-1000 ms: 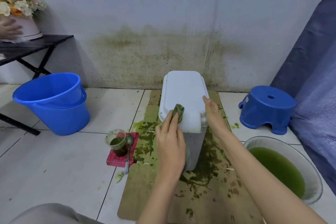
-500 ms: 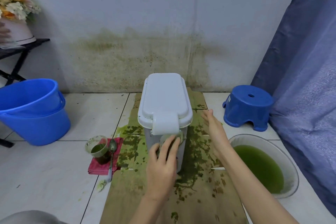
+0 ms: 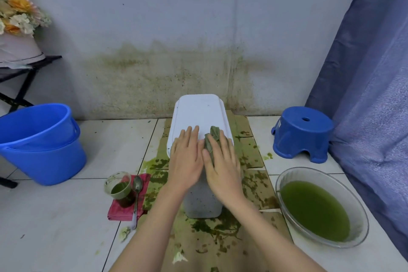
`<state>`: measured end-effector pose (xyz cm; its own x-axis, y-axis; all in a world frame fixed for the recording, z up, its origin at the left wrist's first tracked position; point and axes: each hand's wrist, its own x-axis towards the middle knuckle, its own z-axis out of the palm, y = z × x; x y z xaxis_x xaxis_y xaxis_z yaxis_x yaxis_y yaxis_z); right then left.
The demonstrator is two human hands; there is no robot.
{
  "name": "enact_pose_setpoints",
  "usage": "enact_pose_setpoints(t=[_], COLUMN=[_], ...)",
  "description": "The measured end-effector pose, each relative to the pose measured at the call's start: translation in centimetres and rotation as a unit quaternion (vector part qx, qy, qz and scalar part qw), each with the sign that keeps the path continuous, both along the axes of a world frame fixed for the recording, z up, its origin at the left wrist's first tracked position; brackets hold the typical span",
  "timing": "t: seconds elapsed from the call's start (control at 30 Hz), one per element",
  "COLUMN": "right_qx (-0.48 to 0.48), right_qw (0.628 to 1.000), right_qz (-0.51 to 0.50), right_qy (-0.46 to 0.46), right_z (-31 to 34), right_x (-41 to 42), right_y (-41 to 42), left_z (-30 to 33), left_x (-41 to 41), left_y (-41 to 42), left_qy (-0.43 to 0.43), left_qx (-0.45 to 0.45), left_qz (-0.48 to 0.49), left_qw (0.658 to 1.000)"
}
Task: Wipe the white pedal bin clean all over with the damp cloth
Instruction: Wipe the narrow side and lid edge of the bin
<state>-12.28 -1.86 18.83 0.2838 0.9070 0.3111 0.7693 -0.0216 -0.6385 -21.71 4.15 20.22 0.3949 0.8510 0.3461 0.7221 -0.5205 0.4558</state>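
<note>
In the head view, the white pedal bin [image 3: 199, 117] is seen standing upright on stained cardboard [image 3: 220, 238] laid over the tiled floor, close to the far wall, with its lid closed. The left hand [image 3: 187, 161] is laid flat on the near part of the lid, its fingers [image 3: 189, 137] straight and held together. The right hand [image 3: 220, 165] is laid just beside it, touching it, and the damp cloth [image 3: 212, 141], green and bunched, is pressed onto the lid under straight, slightly spread fingers, with the cloth's far end showing past the fingertips. A blue bucket [image 3: 39, 143] is seen to the left, and a cup of green liquid [image 3: 120, 187] and a spoon [image 3: 136, 194] are set on a red cloth [image 3: 123, 212] nearer the bin. A blue stool [image 3: 302, 132] and a basin of green water [image 3: 318, 207] are placed to the right.
</note>
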Motion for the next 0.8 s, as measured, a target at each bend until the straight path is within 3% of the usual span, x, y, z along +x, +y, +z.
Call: enact_pose_setpoints(t=[0.1, 0.27, 0.4, 0.57, 0.67, 0.8], right_qx=[0.008, 0.039, 0.033, 0.207, 0.209, 0.239], right_qw=[0.999, 0.986, 0.926, 0.862, 0.864, 0.932], right_qz=[-0.022, -0.053, -0.1, -0.138, -0.127, -0.145], right_qy=[-0.026, 0.153, 0.362, 0.442, 0.441, 0.233], right_z=[-0.8, 0.8, 1.9, -0.4, -2.9, -5.9], right_x=[0.0, 3.8, 5.8, 2.1, 0.1, 0.6], right_y=[0.6, 6.8, 8.6, 8.3, 9.6, 13.0], left_z=[-1.5, -1.8, -1.9, 0.0, 2.0, 4.3], left_x=[0.2, -0.7, -0.6, 1.7, 2.5, 2.1], left_y=[0.3, 0.9, 2.5, 5.9, 8.1, 13.2], left_qy=[-0.029, -0.125, -0.111, -0.117, -0.15, -0.204], left_qx=[-0.005, 0.012, 0.074, 0.096, 0.042, -0.123], left_qz=[0.0, -0.063, -0.062, -0.007, -0.013, -0.067], left_qw=[1.0, 0.99, 0.989, 0.988, 0.988, 0.969])
